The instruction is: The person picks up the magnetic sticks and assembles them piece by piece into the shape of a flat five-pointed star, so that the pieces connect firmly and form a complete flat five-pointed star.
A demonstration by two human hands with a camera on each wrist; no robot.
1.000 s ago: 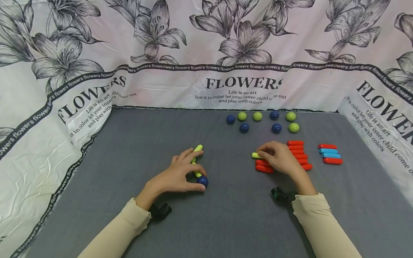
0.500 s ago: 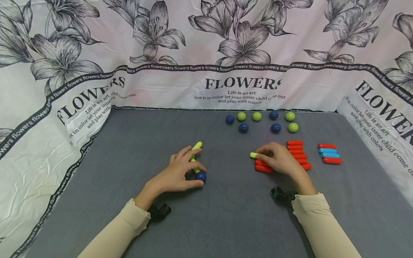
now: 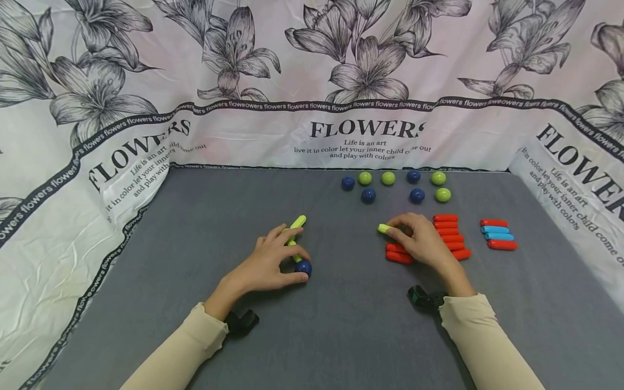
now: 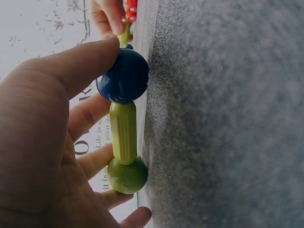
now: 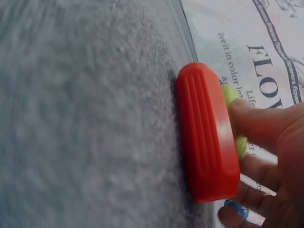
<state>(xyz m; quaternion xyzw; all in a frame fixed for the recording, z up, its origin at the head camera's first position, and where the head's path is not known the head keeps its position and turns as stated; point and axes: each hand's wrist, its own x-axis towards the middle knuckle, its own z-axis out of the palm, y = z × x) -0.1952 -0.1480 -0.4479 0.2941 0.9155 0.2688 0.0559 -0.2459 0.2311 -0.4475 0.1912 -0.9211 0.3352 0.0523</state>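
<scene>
My left hand holds a joined piece at the table's middle. Its thumb and a finger pinch a dark blue ball. Fitted to that ball is a yellow-green ribbed rod, with a green ball at its other end. Another yellow-green rod sticks out beyond the fingers in the head view. My right hand pinches a loose yellow-green rod above the left part of the red rods. In the right wrist view, a red rod partly hides that yellow-green rod.
Several blue balls and green balls lie at the table's far edge. Right of the red rods is a small stack of red and light blue rods. A floral printed cloth rises behind the grey tabletop.
My right hand has moved the yellow-green rod slightly up and left, away from the red rods. The left hand has shifted the joined piece slightly and keeps its grip.
</scene>
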